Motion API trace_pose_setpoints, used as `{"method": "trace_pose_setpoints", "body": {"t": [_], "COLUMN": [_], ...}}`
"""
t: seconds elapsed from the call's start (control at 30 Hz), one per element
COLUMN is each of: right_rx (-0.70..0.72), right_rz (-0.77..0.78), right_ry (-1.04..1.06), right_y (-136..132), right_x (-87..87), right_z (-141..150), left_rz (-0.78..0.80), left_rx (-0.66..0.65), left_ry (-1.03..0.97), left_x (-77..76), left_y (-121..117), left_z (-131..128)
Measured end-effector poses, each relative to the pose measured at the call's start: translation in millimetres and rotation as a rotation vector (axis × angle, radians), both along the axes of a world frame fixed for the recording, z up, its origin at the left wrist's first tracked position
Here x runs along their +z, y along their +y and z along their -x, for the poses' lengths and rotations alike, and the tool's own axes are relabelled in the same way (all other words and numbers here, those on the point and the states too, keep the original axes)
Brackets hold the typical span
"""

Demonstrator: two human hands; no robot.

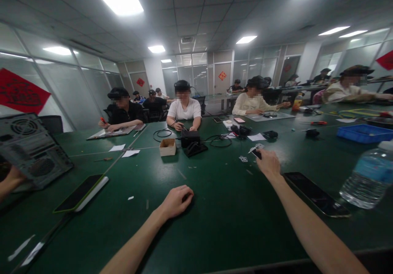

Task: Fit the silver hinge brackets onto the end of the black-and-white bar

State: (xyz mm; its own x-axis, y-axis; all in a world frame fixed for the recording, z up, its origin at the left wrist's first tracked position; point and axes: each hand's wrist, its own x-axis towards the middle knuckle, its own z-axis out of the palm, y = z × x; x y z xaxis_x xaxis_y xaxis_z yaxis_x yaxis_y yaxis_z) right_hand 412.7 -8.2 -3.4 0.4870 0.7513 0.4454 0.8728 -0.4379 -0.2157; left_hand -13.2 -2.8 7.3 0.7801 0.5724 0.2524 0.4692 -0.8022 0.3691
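Note:
My left hand [178, 200] rests on the green tabletop [221, 220], its fingers loosely curled and nothing visible in them. Farther forward on the right, my right hand [269, 165] is closed on a small black-and-silver piece [255, 152], partly covered by the fingers. Just beyond that piece is a pale metal bracket [260, 146]; whether the two touch I cannot tell. Another small metal bracket [243, 159] lies left of my right hand. A black phone [316, 194] lies beside my right forearm.
A water bottle [370, 177] stands at right, near a blue tray [365, 133]. At left are a computer case [35, 151], with another person's hand [12, 180] by it, and a green-edged phone [80, 192]. Ahead sit a small cardboard box [168, 148], a black device [190, 139] and several people.

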Motion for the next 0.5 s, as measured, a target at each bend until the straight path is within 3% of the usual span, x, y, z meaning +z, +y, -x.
{"method": "trace_pose_setpoints", "body": {"t": [0.27,0.5], "right_rx": [0.016,0.078], "right_rz": [0.097,0.01], "right_ry": [0.174,0.195], "right_y": [0.7,3.3], "right_x": [1.0,-0.9], "right_z": [1.8,-1.8], "left_rz": [-0.007,-0.017], "left_rx": [0.004,-0.005], "left_ry": [-0.006,-0.012], "left_x": [2.4,-0.9], "left_y": [-1.0,0.6], "left_z": [-2.2,-0.9]}}
